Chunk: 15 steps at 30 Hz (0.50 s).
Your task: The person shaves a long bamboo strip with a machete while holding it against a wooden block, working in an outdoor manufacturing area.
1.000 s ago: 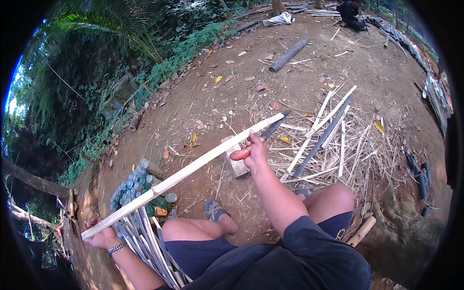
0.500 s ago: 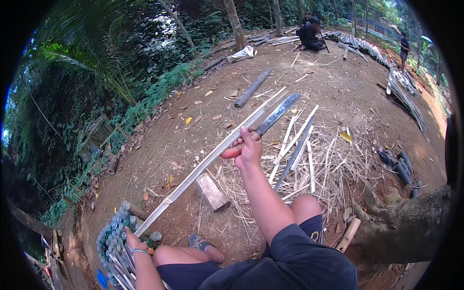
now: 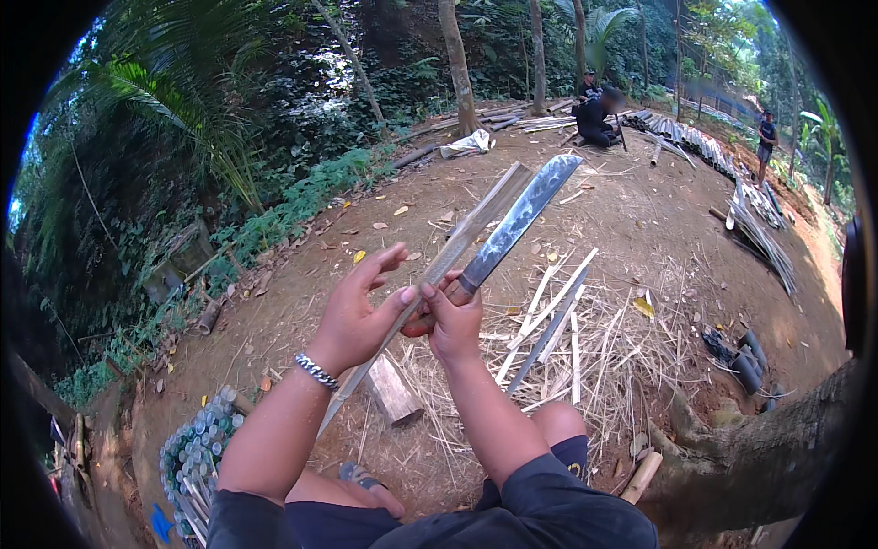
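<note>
My right hand (image 3: 455, 322) grips the handle of a machete (image 3: 519, 224), its broad, stained blade pointing up and away. The same hand's thumb presses on a long, narrow bamboo strip (image 3: 384, 343), which slants from the lower left up beside the blade. My left hand (image 3: 358, 316) is open at the strip's near side, fingers spread and thumb against or very close to it; exact contact cannot be made out. Below the hands, a short wooden block (image 3: 393, 392) lies on the dirt. The lower end of the strip passes behind my left forearm.
Pale shavings (image 3: 608, 352) and cut strips (image 3: 555, 320) litter the ground to the right. Glass bottles (image 3: 194, 448) and slats stand at lower left. A thick tree root (image 3: 750, 444) borders the right. Other people (image 3: 599, 119) are far off beside bamboo piles (image 3: 686, 137).
My left hand has left the strip's lower end and come up beside my right hand, its fingers now spread. The blade has turned more upright, and the strip is drawn lower and nearer.
</note>
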Available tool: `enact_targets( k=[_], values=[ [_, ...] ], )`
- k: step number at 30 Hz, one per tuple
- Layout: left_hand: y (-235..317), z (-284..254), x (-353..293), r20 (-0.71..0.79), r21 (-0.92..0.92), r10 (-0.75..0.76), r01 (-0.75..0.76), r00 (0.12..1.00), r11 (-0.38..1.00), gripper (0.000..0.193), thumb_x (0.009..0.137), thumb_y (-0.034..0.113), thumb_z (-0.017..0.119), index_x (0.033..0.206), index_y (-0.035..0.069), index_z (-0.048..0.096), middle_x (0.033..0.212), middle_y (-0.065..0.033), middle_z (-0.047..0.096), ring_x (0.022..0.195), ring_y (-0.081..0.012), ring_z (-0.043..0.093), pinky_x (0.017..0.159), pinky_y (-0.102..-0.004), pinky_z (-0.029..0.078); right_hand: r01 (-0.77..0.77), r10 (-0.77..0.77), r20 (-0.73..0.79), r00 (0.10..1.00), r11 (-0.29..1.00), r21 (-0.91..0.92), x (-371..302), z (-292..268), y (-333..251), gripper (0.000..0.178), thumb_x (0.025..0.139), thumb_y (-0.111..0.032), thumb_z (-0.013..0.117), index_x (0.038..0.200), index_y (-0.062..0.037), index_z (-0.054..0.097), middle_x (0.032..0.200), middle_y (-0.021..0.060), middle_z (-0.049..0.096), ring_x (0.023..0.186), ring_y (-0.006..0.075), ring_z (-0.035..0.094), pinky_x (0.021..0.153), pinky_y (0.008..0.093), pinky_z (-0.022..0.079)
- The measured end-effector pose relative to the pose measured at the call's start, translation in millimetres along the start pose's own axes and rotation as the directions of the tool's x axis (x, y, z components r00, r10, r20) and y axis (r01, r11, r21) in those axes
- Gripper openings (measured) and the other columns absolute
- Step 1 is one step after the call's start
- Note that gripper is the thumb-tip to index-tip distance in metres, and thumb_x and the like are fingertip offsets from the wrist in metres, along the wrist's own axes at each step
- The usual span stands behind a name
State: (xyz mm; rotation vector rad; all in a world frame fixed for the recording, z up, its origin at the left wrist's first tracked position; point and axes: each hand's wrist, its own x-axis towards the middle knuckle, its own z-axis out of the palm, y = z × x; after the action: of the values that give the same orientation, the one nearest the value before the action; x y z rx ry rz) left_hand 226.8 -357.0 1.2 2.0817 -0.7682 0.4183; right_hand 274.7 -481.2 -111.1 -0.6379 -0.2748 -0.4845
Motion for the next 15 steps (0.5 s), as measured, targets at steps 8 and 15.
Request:
enact_targets(
  k=[8,15],
  values=[
    [6.1,28.4,21.3,-0.094,-0.235,-0.125,0.100,0.988,0.967,0.035,0.095,0.014,0.056,0.127,0.000,0.051,0.097,-0.0074,0.066,0.084,-0.0125,0.065,0.069,-0.0251,0.053,-0.062,0.064,0.158,0.985,0.998,-0.013,-17.3,16.1,-2.1,0.034,0.084,0.002,0.066,0.107,-0.0055,0.043,0.094,0.0097,0.063,0.078,0.0176,0.064,0.064,0.0288,0.055],
    [-6.2,-56.5,29.0,-0.519,-0.313,0.028,-0.220,0.854,0.924,0.033,0.100,0.022,0.046,0.129,0.007,0.050,0.072,0.0048,0.048,0.054,-0.0010,0.044,0.045,-0.0156,0.039,-0.096,0.117,0.047,0.992,0.939,-0.331,-14.5,-17.8,-15.3,0.036,0.081,-0.002,0.073,0.102,-0.0045,0.044,0.087,0.0091,0.064,0.069,0.0131,0.063,0.058,0.0252,0.052]
  ],
)
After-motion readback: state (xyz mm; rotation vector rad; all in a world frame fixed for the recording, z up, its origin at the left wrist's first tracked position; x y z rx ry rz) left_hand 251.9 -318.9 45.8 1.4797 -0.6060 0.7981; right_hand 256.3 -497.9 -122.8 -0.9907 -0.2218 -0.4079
